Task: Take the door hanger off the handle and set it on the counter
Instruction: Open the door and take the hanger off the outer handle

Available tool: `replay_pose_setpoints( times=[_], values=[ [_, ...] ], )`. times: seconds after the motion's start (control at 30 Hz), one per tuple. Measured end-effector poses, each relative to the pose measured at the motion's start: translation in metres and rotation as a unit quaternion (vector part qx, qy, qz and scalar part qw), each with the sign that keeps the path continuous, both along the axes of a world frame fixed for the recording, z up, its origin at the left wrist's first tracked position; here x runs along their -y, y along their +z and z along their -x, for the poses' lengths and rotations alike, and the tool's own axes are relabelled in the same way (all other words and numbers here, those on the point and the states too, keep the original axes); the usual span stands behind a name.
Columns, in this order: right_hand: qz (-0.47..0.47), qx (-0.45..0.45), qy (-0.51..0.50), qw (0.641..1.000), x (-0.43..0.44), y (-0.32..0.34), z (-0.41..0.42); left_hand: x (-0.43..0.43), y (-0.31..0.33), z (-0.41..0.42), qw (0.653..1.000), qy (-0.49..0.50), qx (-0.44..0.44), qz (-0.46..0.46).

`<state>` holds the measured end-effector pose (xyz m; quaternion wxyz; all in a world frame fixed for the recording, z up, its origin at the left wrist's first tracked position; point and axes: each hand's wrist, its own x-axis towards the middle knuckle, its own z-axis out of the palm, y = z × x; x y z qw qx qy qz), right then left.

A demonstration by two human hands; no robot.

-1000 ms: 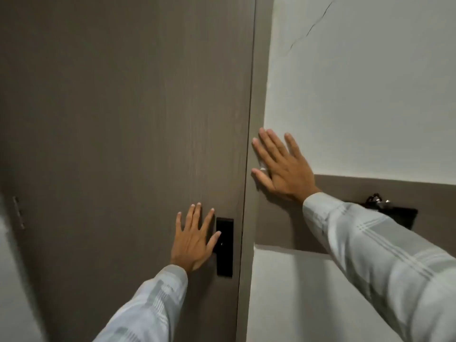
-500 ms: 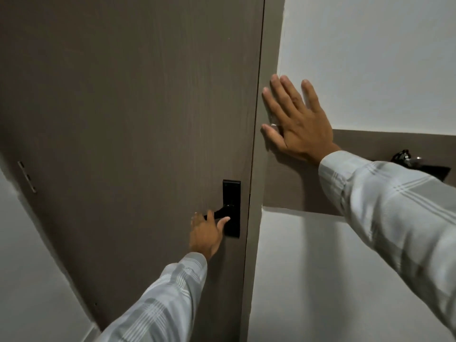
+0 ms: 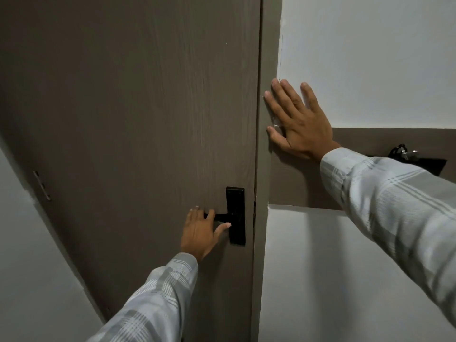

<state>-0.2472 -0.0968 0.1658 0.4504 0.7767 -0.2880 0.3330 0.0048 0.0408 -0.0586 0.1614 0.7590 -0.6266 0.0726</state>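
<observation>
At door edge, left hand (image 3: 199,230) curls loosely on black lever handle (image 3: 222,216), prob. to open door (image 3: 128,119). Right hand (image 3: 299,122) flat, fingers spread, braced vs frame/wall, holding nothing. No door hanger or counter visible; likely on other side.

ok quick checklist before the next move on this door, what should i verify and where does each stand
1. Left hand on the black lever handle: ok, fingers lie over the lever, thumb below it.
2. Grip closed round the lever: cannot tell, the fingers look loose and partly hide it.
3. Right hand braced: ok, flat and open across the door frame and wall.
4. Door hanger on the handle: not ok, none shows on this side.
5. Door state: cannot tell; it looks flush with the frame, latch not visible.
6. Counter for setting the hanger down: cannot tell, none in view.
</observation>
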Motion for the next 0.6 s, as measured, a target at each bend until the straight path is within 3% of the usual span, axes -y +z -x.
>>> replay_pose_setpoints(
  times=[0.13,0.37,0.6],
  values=[
    [-0.044,-0.017,-0.023,0.999,-0.007,0.004,-0.005,-0.011,0.010,-0.004,0.998,-0.006,0.069,-0.004],
    [-0.087,0.019,-0.010,0.996,-0.015,-0.009,-0.006,-0.039,0.017,-0.004,0.999,-0.002,0.042,0.026],
    [-0.084,0.014,0.085,0.993,-0.023,-0.063,-0.006,-0.071,0.025,0.006,0.994,0.058,0.030,0.083]
  ],
)
